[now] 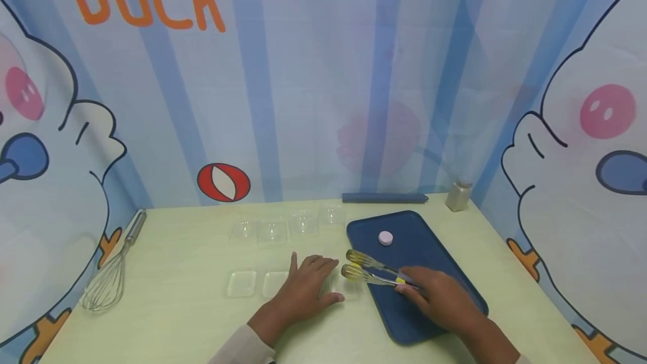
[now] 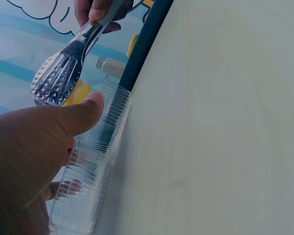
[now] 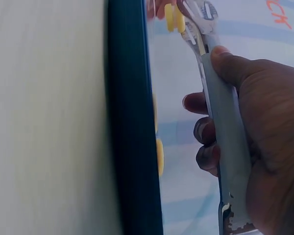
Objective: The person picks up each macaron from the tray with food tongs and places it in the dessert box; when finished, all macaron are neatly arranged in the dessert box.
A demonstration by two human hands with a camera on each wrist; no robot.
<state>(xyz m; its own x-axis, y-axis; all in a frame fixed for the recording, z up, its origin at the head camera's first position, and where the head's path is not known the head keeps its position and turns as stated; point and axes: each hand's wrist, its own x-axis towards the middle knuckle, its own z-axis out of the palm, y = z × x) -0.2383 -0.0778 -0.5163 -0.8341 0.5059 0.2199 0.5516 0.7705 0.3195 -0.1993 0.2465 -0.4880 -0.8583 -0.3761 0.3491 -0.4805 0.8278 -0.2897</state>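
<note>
My right hand grips metal tongs by their handles, over the left edge of a dark blue tray. Between the tong heads is a round yellow piece, macaron-like in shape. My left hand spans a clear plastic box, with the thumb on the near side and fingertips showing through the plastic on the far side. That box stands in the front row, just left of the tray. On the tray lie a pale pink macaron and yellow pieces, partly hidden by my right hand.
More clear boxes continue the front row leftward. Behind them stand several clear lids. A whisk lies at the far left. Along the back edge are a blue bar and a small container. Printed curtains enclose the table.
</note>
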